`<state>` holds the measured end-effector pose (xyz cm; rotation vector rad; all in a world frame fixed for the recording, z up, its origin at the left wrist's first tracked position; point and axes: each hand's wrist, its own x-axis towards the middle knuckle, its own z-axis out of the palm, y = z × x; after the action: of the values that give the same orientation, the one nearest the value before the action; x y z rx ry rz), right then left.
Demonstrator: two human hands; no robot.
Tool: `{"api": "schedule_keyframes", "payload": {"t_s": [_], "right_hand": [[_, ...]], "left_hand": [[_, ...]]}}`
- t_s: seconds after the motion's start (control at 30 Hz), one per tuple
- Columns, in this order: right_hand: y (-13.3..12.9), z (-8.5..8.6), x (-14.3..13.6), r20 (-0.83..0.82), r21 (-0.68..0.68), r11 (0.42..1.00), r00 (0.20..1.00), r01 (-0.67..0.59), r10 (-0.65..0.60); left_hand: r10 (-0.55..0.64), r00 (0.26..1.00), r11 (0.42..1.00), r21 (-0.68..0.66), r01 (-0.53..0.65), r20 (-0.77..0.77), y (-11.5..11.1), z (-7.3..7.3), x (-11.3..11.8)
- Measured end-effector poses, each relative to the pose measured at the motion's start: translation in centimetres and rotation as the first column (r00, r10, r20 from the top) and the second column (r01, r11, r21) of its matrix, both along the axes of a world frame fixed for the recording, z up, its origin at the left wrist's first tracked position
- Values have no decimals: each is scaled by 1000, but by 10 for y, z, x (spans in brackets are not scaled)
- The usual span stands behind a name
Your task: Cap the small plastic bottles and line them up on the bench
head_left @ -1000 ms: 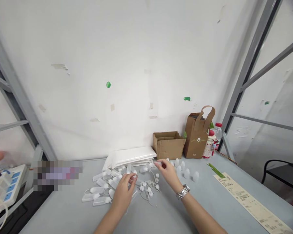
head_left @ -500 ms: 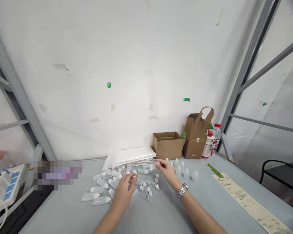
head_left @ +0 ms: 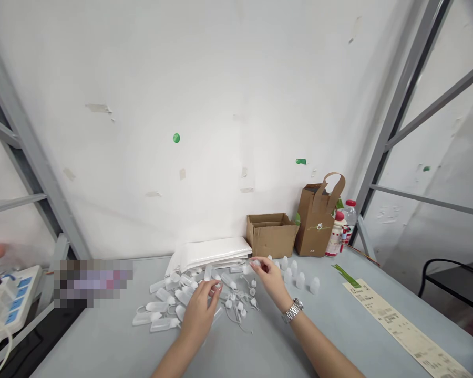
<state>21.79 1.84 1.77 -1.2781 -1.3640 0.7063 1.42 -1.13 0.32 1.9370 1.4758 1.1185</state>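
Observation:
Small translucent plastic bottles (head_left: 164,325) lie in a loose pile, several with thin tethers. My left hand (head_left: 200,306) rests over the right side of the pile, thumb and forefinger nearly together. A whitish bit shows at its fingertips, too small to name. My right hand (head_left: 271,278), with a silver watch (head_left: 293,310) on the wrist, pinches a small translucent plastic piece (head_left: 255,262) above the pile's right edge. Small white caps (head_left: 240,307) with thin cords lie between the hands. To the right of my right hand, several translucent pieces (head_left: 300,280) stand upright on the table.
White flat packages (head_left: 216,251) are stacked against the wall. Beside them stand an open cardboard box (head_left: 274,239), a brown paper bag (head_left: 315,226) and a red-capped bottle (head_left: 349,212). A long printed paper strip (head_left: 402,325) lies right; a power strip (head_left: 23,299) sits left.
A bottle near the left fingertips now lies slanted instead of level. The right fingers have shifted slightly around the piece they pinch. The left hand has barely moved.

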Motion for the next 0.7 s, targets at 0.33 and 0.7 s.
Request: {"api": "schedule_keyframes", "payload": {"t_s": [0.33,0.7], "right_hand": [[-24,7,-30,-313,-140,945,919,-295,241],[-22,5,-29,-411,-143,969,903,-201,127]], "left_hand": [[-223,975,974,24,223,-12,-7,6,6],[-118,992,990,78,114,47,-13,8,16]]}}
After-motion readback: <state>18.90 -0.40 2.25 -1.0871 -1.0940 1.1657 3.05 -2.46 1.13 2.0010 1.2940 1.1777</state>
